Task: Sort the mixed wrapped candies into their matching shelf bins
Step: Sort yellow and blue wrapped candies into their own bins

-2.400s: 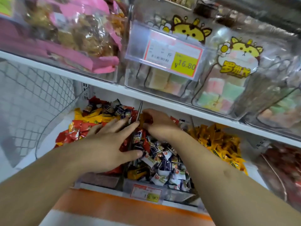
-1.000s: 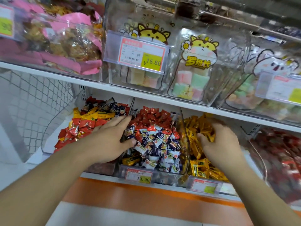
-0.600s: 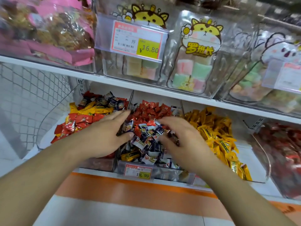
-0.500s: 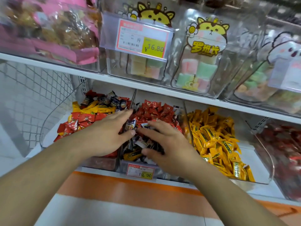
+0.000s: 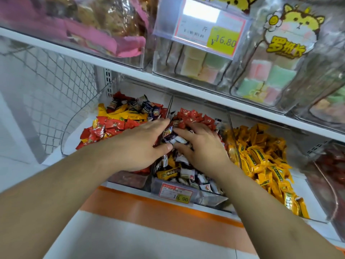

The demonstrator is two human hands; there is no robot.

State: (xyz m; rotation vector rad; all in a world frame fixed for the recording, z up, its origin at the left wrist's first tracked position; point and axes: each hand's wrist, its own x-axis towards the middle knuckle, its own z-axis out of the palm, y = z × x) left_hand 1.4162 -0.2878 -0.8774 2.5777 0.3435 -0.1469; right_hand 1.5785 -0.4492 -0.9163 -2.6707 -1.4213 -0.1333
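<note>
Since half a second ago the right hand [image 5: 202, 146] has pushed deeper into the middle bin [image 5: 209, 198], up toward the red candies [image 5: 194, 117] at the back. Its fingers curl into the pile of small dark and white candies [image 5: 183, 173], but I cannot tell if they hold one. The left hand [image 5: 138, 146] lies flat and loose on the divider [image 5: 170, 107], touching the mixed red and yellow candies [image 5: 112, 124] in the left bin.

This looks like the picking step. Next, pinch one stray candy and lift it (gently) over a divider. The shelf above [image 5: 186, 88] hangs low, so headroom is tight. The yellow candies [image 5: 261, 157] sit just beside.
</note>
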